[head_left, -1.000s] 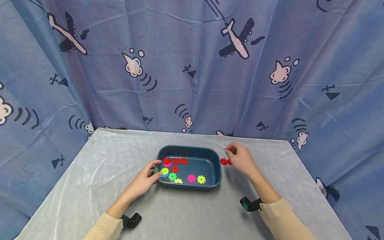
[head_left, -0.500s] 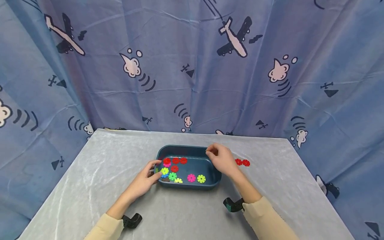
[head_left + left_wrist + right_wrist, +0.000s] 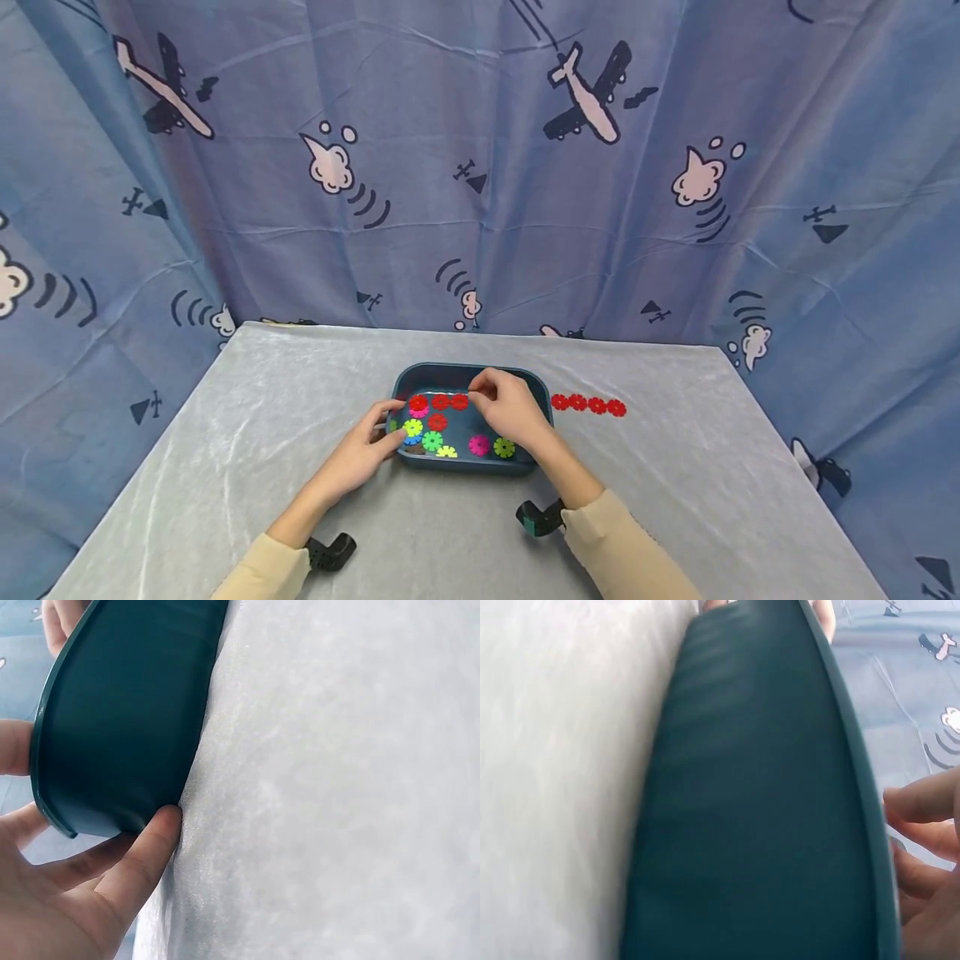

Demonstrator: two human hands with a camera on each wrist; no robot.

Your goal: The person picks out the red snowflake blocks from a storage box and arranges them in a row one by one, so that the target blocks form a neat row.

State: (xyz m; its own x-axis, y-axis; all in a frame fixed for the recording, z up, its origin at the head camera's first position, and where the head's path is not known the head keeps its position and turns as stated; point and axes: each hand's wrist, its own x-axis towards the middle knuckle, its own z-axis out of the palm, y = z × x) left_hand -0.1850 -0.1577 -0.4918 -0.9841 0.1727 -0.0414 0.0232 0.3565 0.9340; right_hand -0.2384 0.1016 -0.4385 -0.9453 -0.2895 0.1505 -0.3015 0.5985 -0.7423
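Note:
A dark teal plastic tray [image 3: 465, 468] sits on the cloth-covered table with several small notched discs in it. My left hand [image 3: 369, 447] holds its left end, thumb over the rim and fingers against the outer wall, as the left wrist view shows. Over the tray's middle, my right hand [image 3: 510, 408] has loosely bent fingers near the red discs [image 3: 450, 402]; nothing shows between them. A pink disc [image 3: 479, 445], a yellow disc [image 3: 504, 448] and a green disc [image 3: 432, 441] lie toward the front wall. In the right wrist view the tray's wall hides its contents.
On the table right of the tray lies a row of several red discs [image 3: 588, 403]. A pale grey cloth [image 3: 675, 467] covers the table. Behind its back edge hangs a blue curtain [image 3: 420, 167] with airplane prints. Each wrist carries a black camera [image 3: 330, 552].
My right hand has moved left from the red row on the table to above the tray, uncovering the row. The left hand and the tray have stayed in place.

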